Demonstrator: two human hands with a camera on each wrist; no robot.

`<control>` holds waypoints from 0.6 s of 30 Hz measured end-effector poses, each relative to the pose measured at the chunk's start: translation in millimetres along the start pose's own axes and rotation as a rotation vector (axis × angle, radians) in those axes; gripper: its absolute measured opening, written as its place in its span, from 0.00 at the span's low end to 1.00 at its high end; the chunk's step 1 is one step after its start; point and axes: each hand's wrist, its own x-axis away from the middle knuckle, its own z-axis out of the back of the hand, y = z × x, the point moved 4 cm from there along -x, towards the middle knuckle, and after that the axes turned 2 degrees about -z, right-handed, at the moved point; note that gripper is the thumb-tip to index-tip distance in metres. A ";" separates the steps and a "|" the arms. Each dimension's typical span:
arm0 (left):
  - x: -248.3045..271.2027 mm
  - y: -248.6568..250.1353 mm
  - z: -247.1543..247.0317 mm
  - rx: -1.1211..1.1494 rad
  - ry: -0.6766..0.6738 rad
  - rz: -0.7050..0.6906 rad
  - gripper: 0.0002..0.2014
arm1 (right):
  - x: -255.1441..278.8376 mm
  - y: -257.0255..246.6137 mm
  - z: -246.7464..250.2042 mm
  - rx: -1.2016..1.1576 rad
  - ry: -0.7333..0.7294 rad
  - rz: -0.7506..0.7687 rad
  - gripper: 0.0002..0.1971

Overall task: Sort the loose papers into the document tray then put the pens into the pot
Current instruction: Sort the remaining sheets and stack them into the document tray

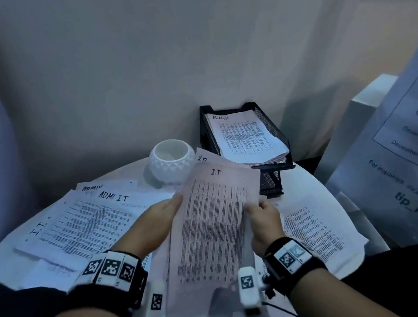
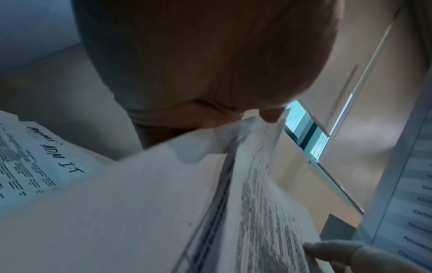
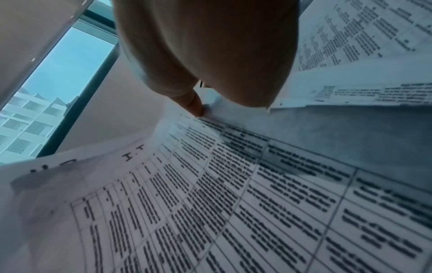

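I hold a bundle of printed sheets [image 1: 212, 227], the top one marked "I.T", upright over the round white table [image 1: 311, 184]. My left hand [image 1: 157, 219] grips its left edge and my right hand [image 1: 262, 218] pinches its right edge. In the left wrist view the bundle [image 2: 163, 203] fans out below my palm. The right wrist view shows my thumb on the top sheet [image 3: 210, 194]. A black mesh document tray [image 1: 270, 123] at the back holds a stack marked "ADMIN" [image 1: 245, 137]. A white faceted pot [image 1: 172, 160] stands left of it. No pens show.
Loose sheets marked "ADMIN" and "I.T" [image 1: 83, 224] cover the table's left side, and another printed sheet [image 1: 317, 231] lies at the right. A large printed notice [image 1: 413, 164] leans in at the far right. A cardboard wall [image 1: 188, 53] closes the back.
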 end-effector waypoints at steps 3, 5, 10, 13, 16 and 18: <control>-4.3 -2.8 5.3 -0.196 0.069 -0.022 0.13 | -6.3 4.2 -14.5 -0.005 0.048 0.019 0.03; -8.0 -6.3 14.4 -0.364 0.193 -0.001 0.10 | -13.6 15.3 -23.7 0.031 0.024 -0.026 0.06; -10.8 -11.6 42.3 -0.390 0.398 0.042 0.08 | -13.8 43.1 -18.7 0.510 -0.005 -0.168 0.17; -12.4 -15.1 52.9 -0.380 0.449 0.048 0.09 | -12.3 64.0 -14.2 0.735 -0.034 -0.201 0.27; -11.3 -18.5 58.7 -0.354 0.455 0.071 0.09 | -8.9 73.8 -16.4 0.812 -0.058 -0.199 0.30; -10.3 -19.0 61.0 -0.345 0.457 0.081 0.09 | -5.5 75.3 -18.6 0.816 -0.082 -0.199 0.28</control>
